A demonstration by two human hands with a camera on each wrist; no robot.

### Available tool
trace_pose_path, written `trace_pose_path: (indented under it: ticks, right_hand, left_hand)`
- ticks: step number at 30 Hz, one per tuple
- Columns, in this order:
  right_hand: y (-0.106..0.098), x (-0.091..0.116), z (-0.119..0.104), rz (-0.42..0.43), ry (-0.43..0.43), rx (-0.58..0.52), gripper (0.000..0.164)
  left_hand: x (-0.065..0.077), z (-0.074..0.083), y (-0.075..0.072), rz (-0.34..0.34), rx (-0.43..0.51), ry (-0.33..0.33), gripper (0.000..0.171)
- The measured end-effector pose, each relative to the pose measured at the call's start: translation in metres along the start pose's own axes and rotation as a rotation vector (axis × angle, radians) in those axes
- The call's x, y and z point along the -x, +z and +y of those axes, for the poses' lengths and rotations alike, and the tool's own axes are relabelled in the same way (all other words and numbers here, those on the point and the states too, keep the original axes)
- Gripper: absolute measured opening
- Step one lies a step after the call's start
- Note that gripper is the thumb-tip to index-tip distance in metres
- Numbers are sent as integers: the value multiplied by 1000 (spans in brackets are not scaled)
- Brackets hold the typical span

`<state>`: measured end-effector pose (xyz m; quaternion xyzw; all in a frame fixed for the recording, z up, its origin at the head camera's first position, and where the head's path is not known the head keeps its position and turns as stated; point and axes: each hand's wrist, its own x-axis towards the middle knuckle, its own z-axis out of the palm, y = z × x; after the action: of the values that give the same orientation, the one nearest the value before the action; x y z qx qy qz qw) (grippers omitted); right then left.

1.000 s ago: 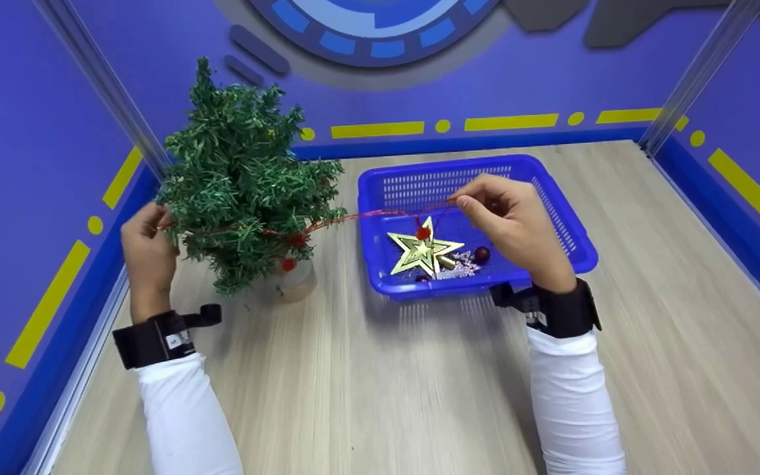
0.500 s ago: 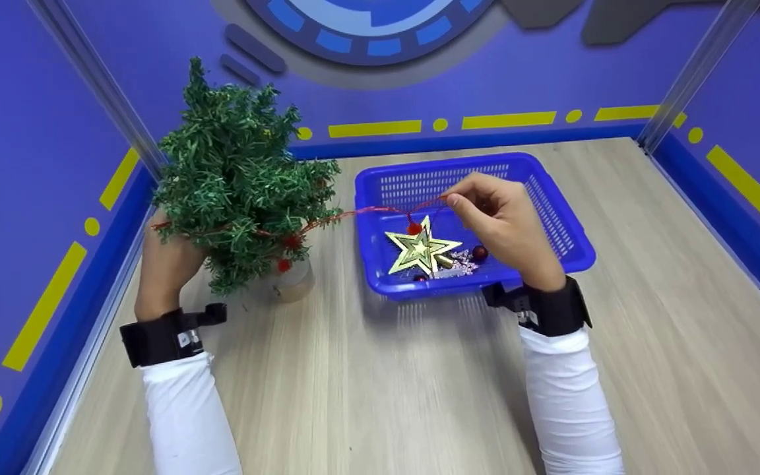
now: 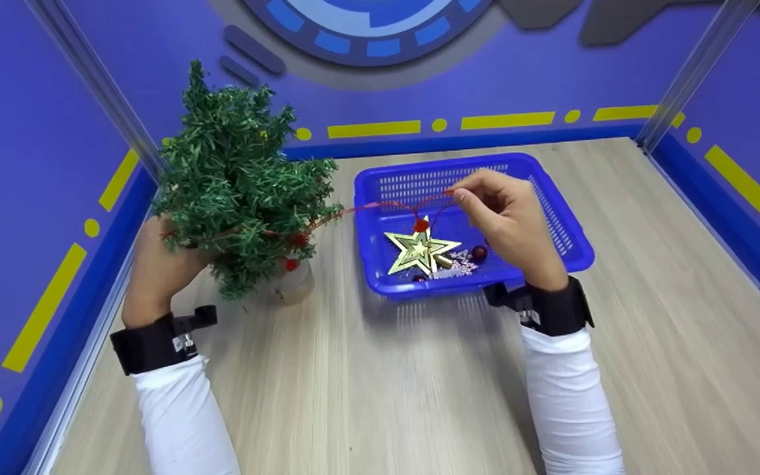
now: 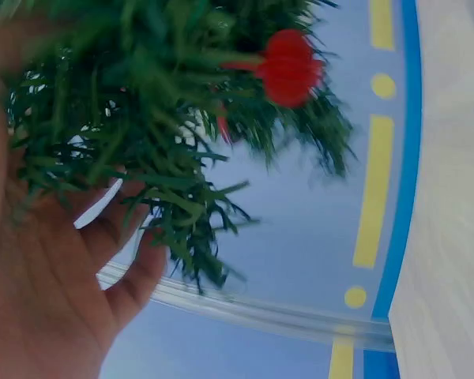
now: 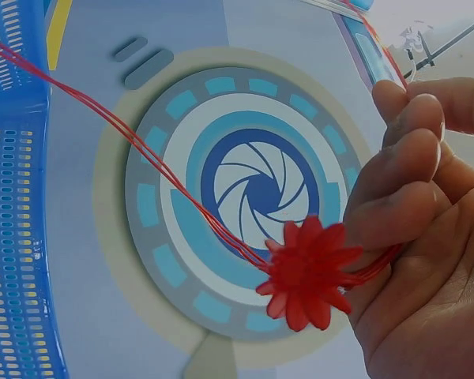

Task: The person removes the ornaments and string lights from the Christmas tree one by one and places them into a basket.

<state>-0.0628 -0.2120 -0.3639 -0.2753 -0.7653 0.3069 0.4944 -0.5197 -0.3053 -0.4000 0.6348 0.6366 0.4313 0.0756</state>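
A small artificial Christmas tree [image 3: 235, 171] stands at the left on a pale round base [image 3: 295, 290]. A red string garland [image 3: 339, 214] crosses its lower branches and stretches right, over the basket, to my right hand [image 3: 508, 221], which pinches it between thumb and fingertips. From the string hangs a red flower [image 5: 306, 272], close below the curled fingers in the right wrist view. My left hand [image 3: 162, 270] reaches in among the lower left branches, its fingertips hidden in the head view. In the left wrist view its fingers are spread loosely behind foliage, near a red flower [image 4: 291, 69].
A blue plastic basket [image 3: 375, 288] stands right of the tree. Inside lie a gold star [image 3: 419, 249], a dark red ball [image 3: 479, 253] and a pinkish glittery ornament [image 3: 463, 265]. Blue panels [image 3: 406, 99] enclose the wooden table [image 3: 380, 382] at the back and sides.
My left hand has gone from the garland at the tree's left edge to in under the lower branches. The right hand keeps its pinch on the garland, almost in place.
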Motion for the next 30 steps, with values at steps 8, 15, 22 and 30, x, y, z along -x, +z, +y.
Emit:
trace_pose_path:
  ticks: [8,15,22,30]
  right_hand:
    - [3,-1,0,-21,-5,0,14]
    - [6,-1,1,-15,7,13,13]
    - [8,-1,3,9,6,10,13]
    - [-5,-6,11,337,63,38,14]
  left_hand:
    - [-1,10,7,100,-23,49,17]
    - [-3,12,16,183,-136,87,33]
    - [-2,17,17,169,-172,38,38]
    - [1,16,3,68,-139,33,32]
